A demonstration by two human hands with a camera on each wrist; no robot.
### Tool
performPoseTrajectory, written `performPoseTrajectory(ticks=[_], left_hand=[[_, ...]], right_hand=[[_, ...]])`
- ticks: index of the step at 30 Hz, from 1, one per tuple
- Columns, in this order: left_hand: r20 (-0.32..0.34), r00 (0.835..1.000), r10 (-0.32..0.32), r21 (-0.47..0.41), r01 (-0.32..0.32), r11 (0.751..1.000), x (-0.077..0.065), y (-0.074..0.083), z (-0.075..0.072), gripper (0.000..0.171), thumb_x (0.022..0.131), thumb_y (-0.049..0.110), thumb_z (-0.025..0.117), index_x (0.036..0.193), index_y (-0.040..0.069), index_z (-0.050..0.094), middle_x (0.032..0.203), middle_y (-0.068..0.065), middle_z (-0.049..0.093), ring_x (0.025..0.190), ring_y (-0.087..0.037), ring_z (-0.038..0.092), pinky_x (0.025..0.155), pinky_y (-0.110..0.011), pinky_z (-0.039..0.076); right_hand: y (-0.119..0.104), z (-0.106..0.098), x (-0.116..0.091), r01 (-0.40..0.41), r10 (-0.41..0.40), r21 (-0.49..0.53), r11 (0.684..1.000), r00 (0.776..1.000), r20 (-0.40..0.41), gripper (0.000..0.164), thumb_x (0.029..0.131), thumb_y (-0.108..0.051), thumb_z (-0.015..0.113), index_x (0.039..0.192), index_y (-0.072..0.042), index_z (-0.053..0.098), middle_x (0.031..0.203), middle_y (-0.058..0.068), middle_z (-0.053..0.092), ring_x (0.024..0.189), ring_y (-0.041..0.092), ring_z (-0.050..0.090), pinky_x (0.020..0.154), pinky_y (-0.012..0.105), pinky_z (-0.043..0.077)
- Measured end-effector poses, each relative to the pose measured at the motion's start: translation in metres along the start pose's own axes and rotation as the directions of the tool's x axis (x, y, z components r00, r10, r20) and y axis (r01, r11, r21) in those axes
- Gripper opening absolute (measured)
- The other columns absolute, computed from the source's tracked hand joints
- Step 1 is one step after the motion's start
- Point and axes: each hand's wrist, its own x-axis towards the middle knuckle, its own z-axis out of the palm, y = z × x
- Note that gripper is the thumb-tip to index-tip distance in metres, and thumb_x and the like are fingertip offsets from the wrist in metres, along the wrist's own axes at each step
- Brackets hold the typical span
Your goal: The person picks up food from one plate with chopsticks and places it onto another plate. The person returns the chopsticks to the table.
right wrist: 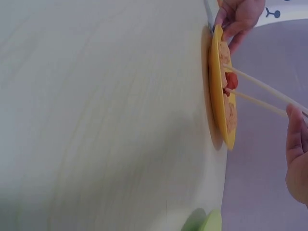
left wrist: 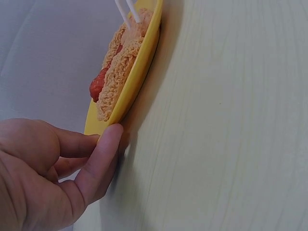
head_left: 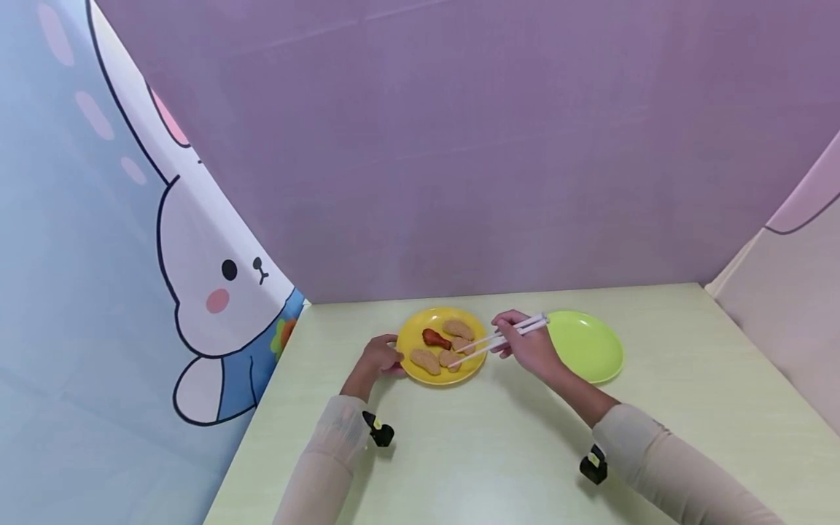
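Note:
A yellow plate [head_left: 410, 334] holds a reddish-brown drumstick [head_left: 435, 337] and several breaded chicken pieces [head_left: 425, 361]. At its left edge my left hand [head_left: 383, 356] pinches the rim, thumb and fingers on opposite faces, as the left wrist view shows. My right hand [head_left: 530, 350] grips a pair of white chopsticks [head_left: 534, 321] to the right of the plate. Their tips are apart and reach down to the small chicken pieces [head_left: 449, 359] on the plate's right half; whether they squeeze one cannot be told.
A light green plate [head_left: 587, 346] lies to the right, partly behind my right hand. The pale table [head_left: 459, 452] ends at a purple backdrop [head_left: 459, 146]. On the left stands a blue panel with a cartoon rabbit [head_left: 216, 313]. Small black devices [head_left: 593, 465] sit at both wrists.

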Motion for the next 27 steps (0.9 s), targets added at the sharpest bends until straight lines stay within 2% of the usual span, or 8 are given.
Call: performPoseTrajectory(ticks=[5, 8, 12, 15, 16, 20, 22, 27], left_hand=[[0.005, 1.0, -0.001, -0.032, 0.001, 0.999, -0.002, 0.0, 0.0, 0.057, 0.09, -0.002, 0.066, 0.144, 0.01, 0.055, 0.111, -0.017, 0.07, 0.063, -0.014, 0.068, 0.056, -0.024, 0.061], [0.005, 1.0, -0.008, -0.047, 0.008, 0.999, -0.005, 0.001, 0.0, 0.057, 0.091, -0.002, 0.065, 0.146, 0.011, 0.054, 0.111, -0.017, 0.07, 0.064, -0.014, 0.069, 0.058, -0.025, 0.062], [0.002, 1.0, -0.011, -0.051, 0.011, 0.999, -0.006, 0.002, 0.001, 0.057, 0.092, -0.002, 0.065, 0.146, 0.011, 0.054, 0.112, -0.017, 0.069, 0.064, -0.014, 0.069, 0.058, -0.025, 0.062], [0.005, 1.0, -0.01, -0.052, 0.01, 0.999, -0.006, 0.002, 0.001, 0.057, 0.092, -0.002, 0.065, 0.146, 0.011, 0.054, 0.112, -0.017, 0.069, 0.063, -0.014, 0.068, 0.057, -0.025, 0.062], [0.006, 1.0, -0.008, -0.053, 0.008, 0.999, -0.007, 0.002, 0.001, 0.057, 0.092, -0.002, 0.065, 0.146, 0.01, 0.054, 0.112, -0.017, 0.069, 0.063, -0.014, 0.069, 0.058, -0.025, 0.062], [0.004, 1.0, -0.007, -0.051, 0.007, 0.999, -0.007, 0.002, 0.001, 0.057, 0.092, -0.002, 0.066, 0.146, 0.01, 0.054, 0.113, -0.018, 0.068, 0.063, -0.014, 0.068, 0.057, -0.025, 0.062], [0.004, 1.0, -0.009, -0.053, 0.009, 0.999, -0.007, 0.003, 0.001, 0.057, 0.092, -0.002, 0.065, 0.146, 0.011, 0.054, 0.113, -0.018, 0.068, 0.063, -0.014, 0.068, 0.057, -0.024, 0.062], [0.007, 1.0, -0.01, -0.054, 0.01, 0.999, -0.008, 0.004, 0.001, 0.058, 0.092, -0.003, 0.065, 0.146, 0.011, 0.053, 0.112, -0.018, 0.069, 0.063, -0.014, 0.069, 0.057, -0.025, 0.062]], right_hand=[[-0.001, 0.008, -0.003, 0.004, -0.004, -0.004, 1.0, 1.0, -0.018, 0.021, 0.104, -0.015, 0.057, 0.109, 0.002, 0.068, 0.098, 0.036, 0.069, 0.071, 0.035, 0.075, 0.057, 0.04, 0.065], [-0.003, 0.012, -0.005, -0.006, 0.006, -0.019, 1.0, 1.0, -0.027, 0.021, 0.104, -0.016, 0.057, 0.109, 0.001, 0.069, 0.094, 0.031, 0.071, 0.07, 0.035, 0.075, 0.057, 0.04, 0.065], [-0.009, 0.016, -0.009, -0.032, 0.03, -0.063, 0.997, 0.999, -0.025, 0.022, 0.103, -0.016, 0.059, 0.112, 0.001, 0.07, 0.087, 0.021, 0.074, 0.062, 0.018, 0.072, 0.055, 0.03, 0.063], [-0.007, 0.017, -0.01, -0.041, 0.038, -0.084, 0.996, 0.998, -0.04, 0.022, 0.103, -0.016, 0.06, 0.113, 0.0, 0.072, 0.086, 0.02, 0.075, 0.06, 0.011, 0.07, 0.055, 0.028, 0.063], [-0.001, 0.018, -0.008, -0.037, 0.034, -0.079, 0.996, 0.998, -0.049, 0.023, 0.102, -0.016, 0.061, 0.113, 0.0, 0.072, 0.088, 0.022, 0.075, 0.061, 0.013, 0.071, 0.055, 0.029, 0.063], [0.002, 0.018, -0.008, -0.032, 0.027, -0.051, 0.998, 0.995, -0.094, 0.023, 0.102, -0.013, 0.06, 0.116, 0.001, 0.073, 0.095, 0.031, 0.073, 0.066, 0.031, 0.075, 0.056, 0.033, 0.064], [0.003, 0.017, -0.008, -0.033, 0.028, -0.039, 0.999, 0.993, -0.112, 0.025, 0.101, -0.011, 0.059, 0.118, 0.002, 0.072, 0.098, 0.033, 0.072, 0.069, 0.036, 0.075, 0.057, 0.033, 0.064], [0.004, 0.014, -0.007, -0.039, 0.035, -0.02, 0.999, 0.991, -0.132, 0.026, 0.102, -0.011, 0.059, 0.12, 0.002, 0.072, 0.099, 0.033, 0.073, 0.069, 0.033, 0.076, 0.058, 0.033, 0.065]])
